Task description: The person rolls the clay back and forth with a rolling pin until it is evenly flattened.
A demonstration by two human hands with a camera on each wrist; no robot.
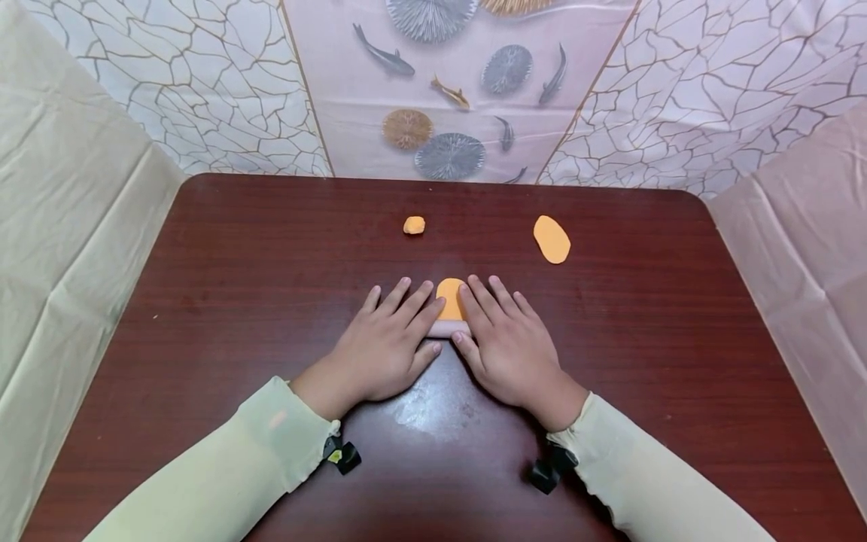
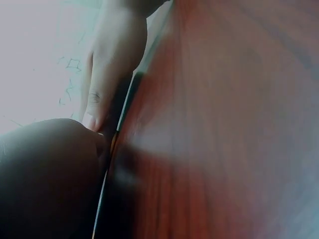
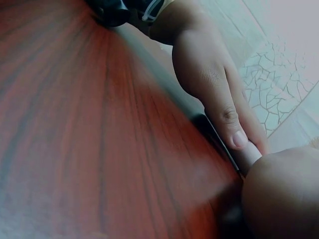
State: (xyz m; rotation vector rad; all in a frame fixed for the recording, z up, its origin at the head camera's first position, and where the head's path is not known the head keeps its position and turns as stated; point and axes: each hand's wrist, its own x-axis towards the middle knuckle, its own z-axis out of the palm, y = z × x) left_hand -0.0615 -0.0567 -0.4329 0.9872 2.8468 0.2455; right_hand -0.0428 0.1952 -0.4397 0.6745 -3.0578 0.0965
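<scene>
A flattened piece of orange clay or dough (image 1: 451, 296) lies at the middle of the table, with a short pale rolling rod (image 1: 448, 329) across its near edge. My left hand (image 1: 381, 345) rests palm down over the rod's left part, fingers straight and spread. From the other side my right hand (image 1: 509, 348) presses on the right part, its index fingertip at the orange piece's edge. Both hands hide the rod's ends. In the right wrist view the rod (image 3: 247, 157) shows between the left thumb and my right hand (image 3: 284, 191).
Farther back on the dark red wooden table (image 1: 271, 248) sit a small orange lump (image 1: 414, 225) and, to its right, a flat oval orange piece (image 1: 552, 239). Patterned cloth (image 1: 447, 90) hangs behind the table, and pale cloth (image 1: 74, 248) lines the sides.
</scene>
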